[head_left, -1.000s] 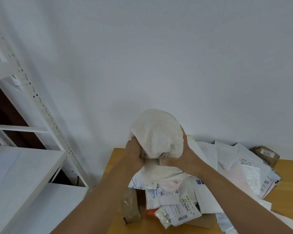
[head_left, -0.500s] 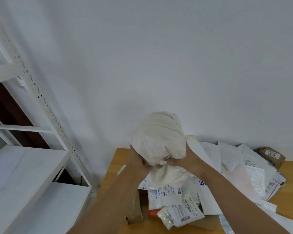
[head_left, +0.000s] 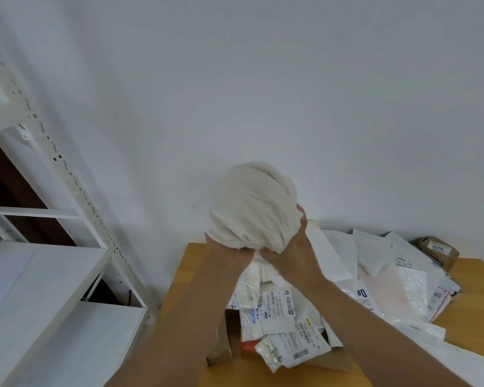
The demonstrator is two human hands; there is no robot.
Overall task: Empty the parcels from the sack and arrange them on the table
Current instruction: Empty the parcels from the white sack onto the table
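Observation:
A cream cloth sack [head_left: 252, 205] is bunched into a ball and held up above the wooden table [head_left: 185, 289]. My left hand [head_left: 224, 252] grips its lower left side. My right hand [head_left: 288, 247] grips its lower right side, fingers curled into the cloth. The sack's loose end hangs down between my hands onto a heap of parcels [head_left: 280, 317]: white labelled mailer bags, small clear pouches and brown boxes. More white mailers [head_left: 389, 275] lie spread to the right.
A small brown cardboard box [head_left: 436, 251] sits at the table's far right by the wall. A white metal shelving rack [head_left: 53, 263] stands to the left of the table. The white wall runs behind the table.
Both hands have gathered the sack a little tighter and lifted it slightly. The view has shifted to the left and down.

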